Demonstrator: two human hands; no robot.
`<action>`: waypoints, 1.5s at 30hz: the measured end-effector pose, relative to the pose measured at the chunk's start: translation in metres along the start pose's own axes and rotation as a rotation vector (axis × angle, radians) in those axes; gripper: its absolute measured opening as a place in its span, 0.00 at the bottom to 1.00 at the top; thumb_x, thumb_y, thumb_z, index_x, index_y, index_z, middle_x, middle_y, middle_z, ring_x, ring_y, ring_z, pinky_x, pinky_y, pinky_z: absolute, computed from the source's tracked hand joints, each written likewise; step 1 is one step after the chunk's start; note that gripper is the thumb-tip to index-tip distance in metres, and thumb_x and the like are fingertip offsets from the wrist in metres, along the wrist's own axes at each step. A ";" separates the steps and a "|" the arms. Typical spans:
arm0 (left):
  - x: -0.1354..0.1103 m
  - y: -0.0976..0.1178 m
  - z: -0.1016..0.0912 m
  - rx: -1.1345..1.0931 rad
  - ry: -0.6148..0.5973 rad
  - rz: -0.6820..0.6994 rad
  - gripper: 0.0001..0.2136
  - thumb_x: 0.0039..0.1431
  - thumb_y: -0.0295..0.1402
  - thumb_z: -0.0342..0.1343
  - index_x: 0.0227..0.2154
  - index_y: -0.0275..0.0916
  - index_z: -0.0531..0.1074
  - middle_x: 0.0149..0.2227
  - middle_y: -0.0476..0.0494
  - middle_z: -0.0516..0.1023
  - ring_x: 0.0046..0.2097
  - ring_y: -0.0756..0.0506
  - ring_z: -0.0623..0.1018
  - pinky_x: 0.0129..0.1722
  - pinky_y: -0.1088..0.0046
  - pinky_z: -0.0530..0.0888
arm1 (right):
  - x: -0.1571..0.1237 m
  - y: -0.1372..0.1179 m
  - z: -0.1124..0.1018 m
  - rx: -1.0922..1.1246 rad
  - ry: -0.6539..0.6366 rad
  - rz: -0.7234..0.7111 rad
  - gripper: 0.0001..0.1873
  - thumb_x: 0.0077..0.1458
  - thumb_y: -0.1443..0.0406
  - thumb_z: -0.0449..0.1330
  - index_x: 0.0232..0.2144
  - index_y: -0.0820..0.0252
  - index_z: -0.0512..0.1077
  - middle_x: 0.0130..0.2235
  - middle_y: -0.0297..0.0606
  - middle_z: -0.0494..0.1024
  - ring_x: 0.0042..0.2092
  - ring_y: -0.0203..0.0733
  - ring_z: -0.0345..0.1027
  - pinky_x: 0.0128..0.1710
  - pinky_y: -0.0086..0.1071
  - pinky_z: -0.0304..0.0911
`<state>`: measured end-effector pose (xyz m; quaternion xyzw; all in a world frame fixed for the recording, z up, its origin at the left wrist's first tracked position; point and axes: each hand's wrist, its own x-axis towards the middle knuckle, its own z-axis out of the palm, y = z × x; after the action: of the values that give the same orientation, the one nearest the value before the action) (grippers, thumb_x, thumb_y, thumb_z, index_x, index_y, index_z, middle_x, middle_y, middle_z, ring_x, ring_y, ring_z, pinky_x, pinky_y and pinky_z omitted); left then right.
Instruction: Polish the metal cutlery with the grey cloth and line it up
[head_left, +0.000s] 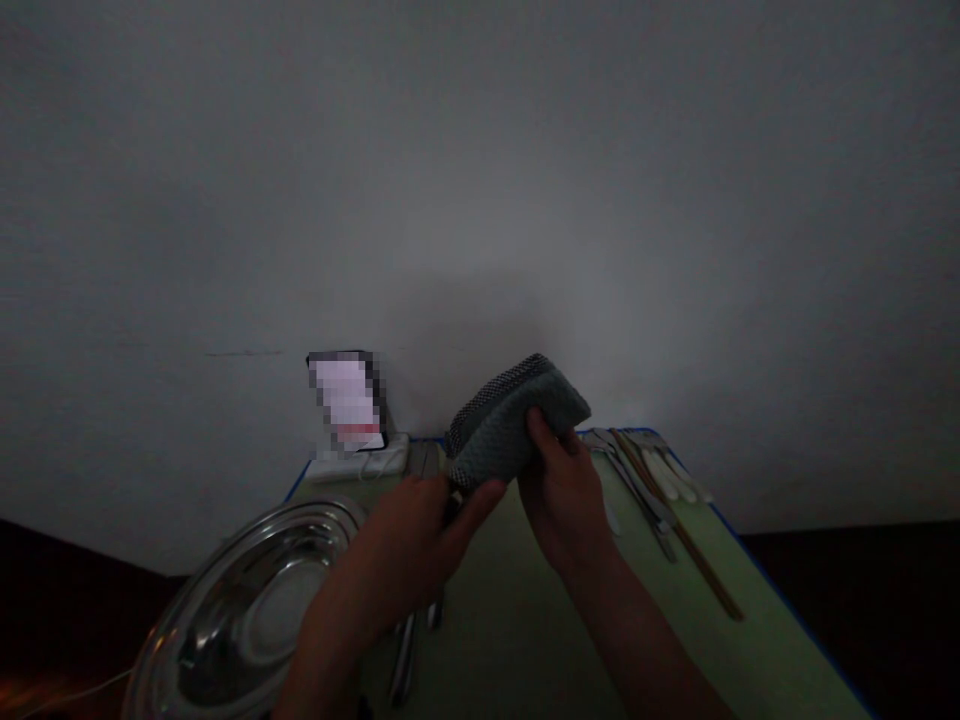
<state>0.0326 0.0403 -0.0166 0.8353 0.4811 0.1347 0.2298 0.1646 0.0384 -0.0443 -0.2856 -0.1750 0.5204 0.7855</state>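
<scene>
In the middle of the view a folded grey-green cloth [501, 435] with a black-and-white checked side is raised above the table. My right hand [562, 490] is closed on the cloth, its thumb pressed on the near face. At the cloth's lower left end, my left hand [420, 535] is closed, with its thumb along the lower edge. A dark bit shows between that thumb and the fingers, too dim to name. Some cutlery with shiny handles [403, 660] lies on the table beneath my left hand, partly hidden by it.
A large shiny metal basin [202, 560] stands at the left. Behind it a phone with a blurred screen [346, 400] leans on the wall by a white object [386, 458]. On the right of the green table [525, 620] lie chopsticks [705, 565], metal utensils [637, 490] and white-handled cutlery [675, 475].
</scene>
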 end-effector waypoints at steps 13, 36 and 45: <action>-0.001 -0.004 -0.010 -0.009 0.081 0.046 0.16 0.61 0.36 0.38 0.27 0.39 0.70 0.26 0.48 0.75 0.26 0.48 0.72 0.25 0.74 0.61 | 0.004 0.006 -0.006 -0.022 -0.014 0.022 0.16 0.47 0.61 0.63 0.40 0.56 0.71 0.45 0.38 0.74 0.45 0.41 0.68 0.44 0.38 0.65; 0.011 0.001 -0.001 0.082 0.103 0.036 0.21 0.63 0.36 0.36 0.32 0.36 0.74 0.25 0.43 0.75 0.28 0.46 0.73 0.26 0.73 0.62 | -0.001 0.004 -0.004 -0.033 -0.081 0.097 0.16 0.43 0.62 0.64 0.37 0.57 0.71 0.43 0.39 0.76 0.42 0.41 0.70 0.42 0.38 0.67; 0.004 -0.002 -0.003 0.046 0.045 0.063 0.17 0.61 0.43 0.41 0.31 0.38 0.70 0.24 0.48 0.74 0.25 0.48 0.72 0.25 0.75 0.61 | 0.011 0.003 -0.010 -0.028 0.052 0.019 0.12 0.44 0.63 0.64 0.34 0.60 0.73 0.40 0.39 0.77 0.39 0.40 0.71 0.41 0.37 0.66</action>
<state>0.0318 0.0458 -0.0156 0.8518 0.4625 0.1497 0.1952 0.1724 0.0464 -0.0542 -0.3115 -0.1589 0.5177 0.7808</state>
